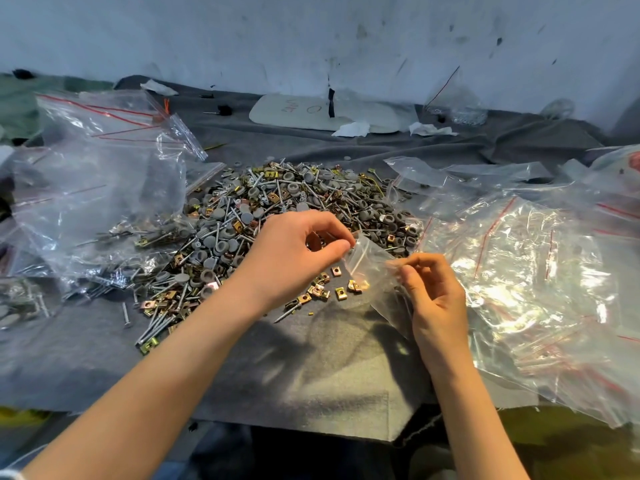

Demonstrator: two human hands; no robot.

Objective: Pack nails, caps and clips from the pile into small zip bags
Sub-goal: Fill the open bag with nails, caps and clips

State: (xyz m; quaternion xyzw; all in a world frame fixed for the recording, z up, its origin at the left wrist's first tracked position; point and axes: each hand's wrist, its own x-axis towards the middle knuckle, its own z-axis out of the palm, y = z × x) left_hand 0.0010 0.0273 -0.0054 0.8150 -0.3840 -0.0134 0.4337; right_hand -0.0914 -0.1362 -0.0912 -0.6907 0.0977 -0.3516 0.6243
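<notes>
The left hand (298, 252) and right hand (436, 299) hold a small zip bag (372, 268) between them, just above the near right edge of the pile (277, 202). The left grip is nearly closed, with thumb and fingertips pinching the bag's upper edge. A dark glint shows inside the curled fingers, but whether it is a part being held cannot be told. The right grip is also narrow, its thumb and forefinger pinching the bag's near right edge and the other fingers loosely curled. The bag is clear and crumpled, so its mouth and any contents are hard to make out. Brass-coloured clips (323, 289) seen through and beside it may lie on the cloth below.

The pile mixes grey round caps (211, 242), long nails (156, 327) and clips, and spreads over a grey cloth (329, 368) that hides the desk itself.

On the left, a heap of large clear bags (100, 188) covers part of the pile, and glare blurs what is inside them. On the right, more clear bags with red zip lines (540, 271) overlap and are cut off by the frame edge.

At the far side a pale board (311, 114) bears marks too faint to read, below a scuffed wall (311, 36). Both forearms run out of the near edge of the view.
</notes>
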